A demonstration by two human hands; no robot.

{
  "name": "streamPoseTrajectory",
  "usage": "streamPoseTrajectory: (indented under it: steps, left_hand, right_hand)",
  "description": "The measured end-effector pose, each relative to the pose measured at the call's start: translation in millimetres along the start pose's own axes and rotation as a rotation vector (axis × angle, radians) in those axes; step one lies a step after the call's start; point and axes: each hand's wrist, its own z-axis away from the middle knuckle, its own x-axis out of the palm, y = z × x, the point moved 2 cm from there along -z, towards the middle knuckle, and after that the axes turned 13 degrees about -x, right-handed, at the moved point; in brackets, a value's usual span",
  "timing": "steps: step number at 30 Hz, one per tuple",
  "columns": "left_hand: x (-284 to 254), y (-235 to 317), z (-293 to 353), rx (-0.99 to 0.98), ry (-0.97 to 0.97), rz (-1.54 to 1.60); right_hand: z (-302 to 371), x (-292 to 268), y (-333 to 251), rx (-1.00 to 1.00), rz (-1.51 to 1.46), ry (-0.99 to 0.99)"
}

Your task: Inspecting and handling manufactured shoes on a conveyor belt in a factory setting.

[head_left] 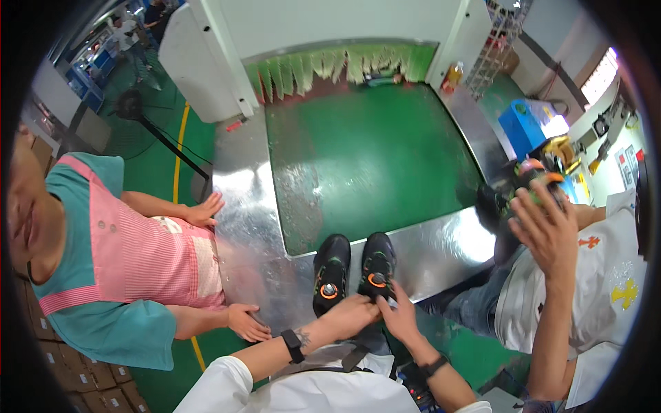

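Observation:
Two black shoes stand side by side at the near edge of the metal table, toes pointing away from me. The left shoe [332, 270] has a silver dial ringed in orange on its upper. On the right shoe [377, 261] there is a similar orange-ringed dial. My left hand [350, 315] reaches across to the heel end of the right shoe, its fingers curled in a pinch there. At the right side of the same heel is my right hand [401, 315], closed against the shoe with its thumb raised. Their fingertips nearly meet, and the shoe's collar is partly hidden.
A green conveyor belt [372, 165] runs under a white machine hood with green strip curtains [337, 69]. A person in a pink apron [151, 255] stands at left. At right, another person's hand [547, 227] handles a dark shoe. A bottle [452, 77] stands beside the hood.

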Motion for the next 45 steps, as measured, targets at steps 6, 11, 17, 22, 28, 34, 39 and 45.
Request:
streamPoseTrajectory:
  steps: [6, 11, 17, 22, 28, 34, 39, 45]
  left_hand:
    - [11.3, -13.9, 84.9, -0.108, 0.117, 0.291]
    - [17.5, -37.2, 121.0, -0.372, 0.242, 0.176]
    - [37.0, -70.2, 89.5, -0.381, 0.132, 0.029]
    - [-21.1, -40.5, 117.6, -0.41, 0.307, 0.483]
    - [-101.4, 9.2, 159.6, -0.364, 0.329, 0.584]
    - [-148.4, 45.8, 179.9, -0.124, 0.373, 0.5]
    - [-164.6, 58.7, 187.3, 0.013, 0.378, 0.539]
    - [-164.0, 55.0, 192.5, -0.004, 0.364, 0.654]
  right_hand:
    - [16.6, 15.4, 27.0, -0.126, 0.031, -0.009]
    - [45.3, 15.1, 1.2, -0.385, 0.203, -0.036]
    - [7.3, 39.0, -18.5, -0.074, 0.387, -0.236]
    - [-16.7, -37.5, -85.6, -0.072, 0.402, -0.599]
    - [-15.8, -100.7, -192.4, 0.032, 0.345, -0.85]
    - [-1.3, -123.8, -233.7, -0.071, 0.282, -0.844]
    - [-1.7, -125.6, -240.5, -0.186, 0.109, -0.86]
    - [-7.6, -113.2, -248.9, -0.229, 0.127, -0.882]
